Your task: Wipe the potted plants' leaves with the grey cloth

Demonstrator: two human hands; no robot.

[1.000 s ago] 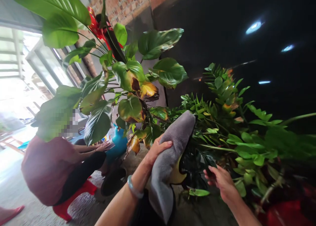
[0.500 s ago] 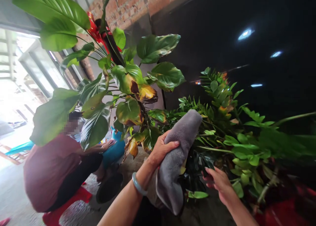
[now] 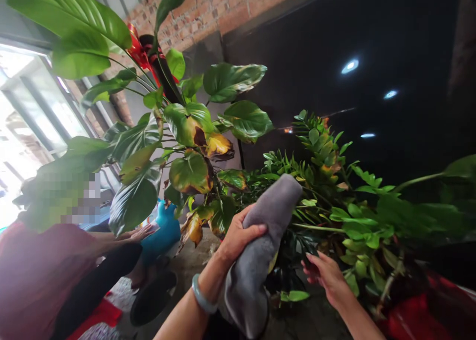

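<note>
My left hand [image 3: 240, 236], with a pale bangle at the wrist, is wrapped round a grey plush cloth [image 3: 277, 206]. The cloth is bunched; one end points up past my fingers and the other hangs below. Lower right, my right hand [image 3: 327, 275] has its fingers loosely curved and apart, with nothing visible in them. Its fingertips are beside the dark green leaves [image 3: 293, 251] of a low plant; whether they touch is unclear. Above and left of the cloth stands a large-leaved plant [image 3: 189, 171], several of its leaves yellow and brown at the edges.
At left a person in a reddish top [image 3: 40, 275] sits low, hands at a blue figure-shaped object [image 3: 161, 231]. A dark basin [image 3: 154, 295] is on the floor. Leafy plants [image 3: 364, 221] fill the right side before a glossy black panel [image 3: 297, 72]. Something red [image 3: 412, 315] is lower right.
The view has shifted, and the seated person now appears farther left. My right hand's fingers have come away from the dark leaf. My left hand still grips the cloth, which sits slightly lower.
</note>
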